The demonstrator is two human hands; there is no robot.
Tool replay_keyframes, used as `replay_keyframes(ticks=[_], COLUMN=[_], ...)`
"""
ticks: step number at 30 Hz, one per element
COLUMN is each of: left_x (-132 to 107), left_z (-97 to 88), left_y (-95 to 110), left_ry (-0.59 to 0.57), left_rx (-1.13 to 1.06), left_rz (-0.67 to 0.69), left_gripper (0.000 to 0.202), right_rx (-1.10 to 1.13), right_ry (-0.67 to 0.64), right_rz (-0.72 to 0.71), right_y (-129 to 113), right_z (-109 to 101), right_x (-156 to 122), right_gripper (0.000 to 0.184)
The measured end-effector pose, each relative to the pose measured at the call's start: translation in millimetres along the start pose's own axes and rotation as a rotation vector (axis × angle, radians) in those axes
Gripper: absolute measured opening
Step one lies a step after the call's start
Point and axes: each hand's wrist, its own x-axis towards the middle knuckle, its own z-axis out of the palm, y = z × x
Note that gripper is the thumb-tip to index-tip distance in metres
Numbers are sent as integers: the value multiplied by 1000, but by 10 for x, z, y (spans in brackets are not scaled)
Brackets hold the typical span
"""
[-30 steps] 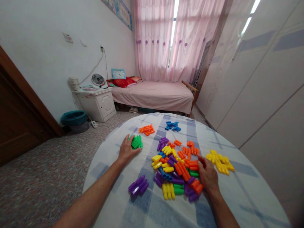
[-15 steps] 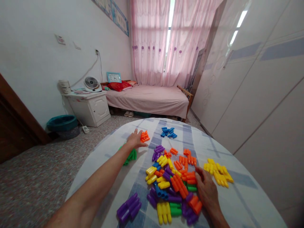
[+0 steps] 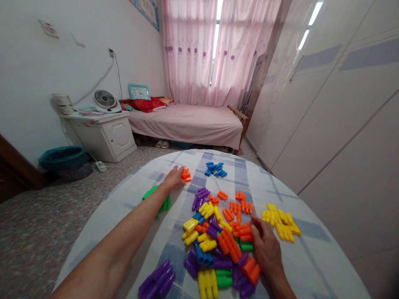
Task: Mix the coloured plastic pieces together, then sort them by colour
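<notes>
My left hand reaches to the far left of the table, its fingers and thumb closed about a small cluster of orange plastic bullet-shaped blocks. Part of that cluster is hidden by the fingers. My right hand rests at the right side of a mixed heap, its fingertips touching an orange block, thumb and forefinger apart. Orange, purple, yellow, blue and green blocks lie jumbled in the heap. Under my left forearm is a group of green blocks, partly covered.
Blue blocks lie at the back of the cloth-covered table, and yellow blocks on the right. A purple group sits near the front. Beyond are a bed, a white cabinet and a bin.
My left hand's fingers, spread beside the orange cluster before, are now drawn in against it. My right hand stays by the heap. The whole view has shifted a little.
</notes>
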Motion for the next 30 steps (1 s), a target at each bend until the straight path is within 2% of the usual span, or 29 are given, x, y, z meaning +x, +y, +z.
replay_keyframes(ticks=[3, 6, 9, 13, 18, 23, 25, 27, 30], left_x=[-78, -163, -186, -90, -23, -282, -409, -500, -538], left_z=[-85, -162, -168, -89, -45, -113, -105, -61, 32], left_y=[-103, -236, -317, -278, -96, 245, 433, 613, 806], left_ry=[49, 44, -34, -27, 40, 197, 161, 65, -40], left_rx=[18, 78, 85, 35, -34, -17, -30, -47, -61], left_rz=[8, -72, -166, -146, -106, -38, 74, 179, 222], left_gripper=[90, 94, 81, 52, 36, 35, 34, 36, 37], right_rx=[3, 9, 12, 18, 11, 15, 20, 27, 35], right_ry=[-13, -21, -21, -15, -9, -3, 13, 25, 32], right_rz=[20, 48, 67, 51, 42, 35, 24, 14, -3], right_y=[-42, -71, -72, -55, -64, -73, -69, -60, -40], right_z=[-14, -23, -18, -6, -12, -10, -1, 8, 17], right_x=[-5, -1, 1, -8, -10, -12, -14, -16, -18], right_gripper=[47, 46, 47, 46, 46, 49, 48, 46, 45])
